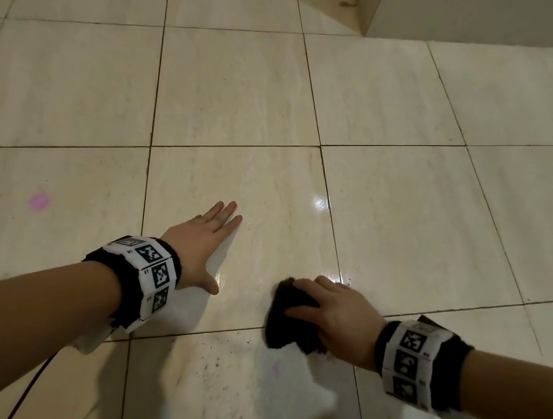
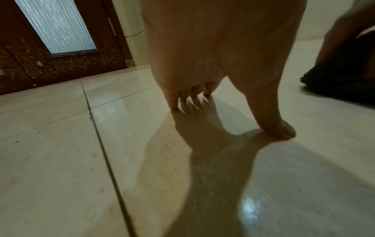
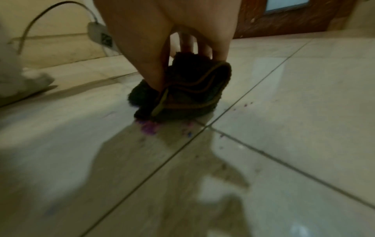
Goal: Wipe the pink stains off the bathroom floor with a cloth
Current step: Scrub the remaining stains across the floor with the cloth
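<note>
Progress: judging by the floor (image 1: pixel 401 96), the wiping is partway along; the tiles ahead are showing no pink.
Remaining: 1 round pink stain (image 1: pixel 39 202) is lying well off to the left, and a purple-pink smear (image 3: pixel 149 128) is peeking out at the near edge of the cloth (image 1: pixel 290 314), with dark specks (image 1: pixel 216 362) beside it.
Right hand (image 1: pixel 335 316): is gripping the bunched dark cloth, fingers curled over it, pressing it to the floor on a grout line.
Left hand (image 1: pixel 202 242): is lying open, fingers straight, fingertips and thumb touching the floor, near the cloth but apart from it.
</note>
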`<state>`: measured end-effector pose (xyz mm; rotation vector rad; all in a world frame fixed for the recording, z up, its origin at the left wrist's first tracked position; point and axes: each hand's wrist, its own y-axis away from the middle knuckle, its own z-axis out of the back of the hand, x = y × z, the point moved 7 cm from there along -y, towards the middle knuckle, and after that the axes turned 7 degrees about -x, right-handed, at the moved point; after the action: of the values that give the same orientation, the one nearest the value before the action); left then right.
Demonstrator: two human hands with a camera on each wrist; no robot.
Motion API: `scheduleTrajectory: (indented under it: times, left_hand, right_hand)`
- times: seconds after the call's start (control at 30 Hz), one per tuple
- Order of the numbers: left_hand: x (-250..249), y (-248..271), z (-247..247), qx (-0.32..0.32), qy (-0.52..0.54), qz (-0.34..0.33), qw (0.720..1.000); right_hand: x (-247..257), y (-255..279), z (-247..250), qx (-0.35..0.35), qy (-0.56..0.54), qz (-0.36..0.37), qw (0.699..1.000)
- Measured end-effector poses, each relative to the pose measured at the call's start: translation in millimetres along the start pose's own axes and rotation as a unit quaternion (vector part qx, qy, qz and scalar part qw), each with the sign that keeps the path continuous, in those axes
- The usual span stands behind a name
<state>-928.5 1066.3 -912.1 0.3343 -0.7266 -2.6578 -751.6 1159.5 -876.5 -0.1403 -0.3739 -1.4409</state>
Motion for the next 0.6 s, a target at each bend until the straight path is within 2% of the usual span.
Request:
scheduleTrajectory:
  times: [0.07,0.17,0.2,0.27,0.3,0.37,0.6]
  left_hand:
    - [0.4,-0.4,-0.6,0.001,-0.003,0.0,1.0]
    - [1.0,-0.6,-0.1,-0.003,-0.005,0.001,1.0]
    - [1.1,-1.0,0.2,-0.004,-0.005,0.001,1.0]
    - [1.0,-1.2,-0.2,-0.003,-0.004,0.0,1.0]
    - [1.3,-1.3,-0.7,-0.003,-0.003,0.002,1.0]
    - [1.9,-1.1,-1.7,-0.002,0.0,0.003,1.0]
    - [1.8,-0.8,-0.8,-0.002,-0.002,-0.002,1.0]
  right_hand:
    - [-18.1,-8.0,17.3,-0.043,-0.018,-0.028,0.999]
    - [-75.2,-20.2,56.8,-0.122,-0.01,-0.176,0.977]
    - [-96.7,-18.5,65.5,-0.128,-0.008,-0.232,0.964]
    - [-122.9,-11.9,68.6,-0.084,-0.005,-0.296,0.951]
    - [-124.9,-8.4,63.5,-0.055,0.001,-0.299,0.953]
    - [-106.9,-3.4,52.7,-0.029,0.024,-0.25,0.967]
    - [4.6,33.8,5.4,-0.024,0.001,-0.066,0.998]
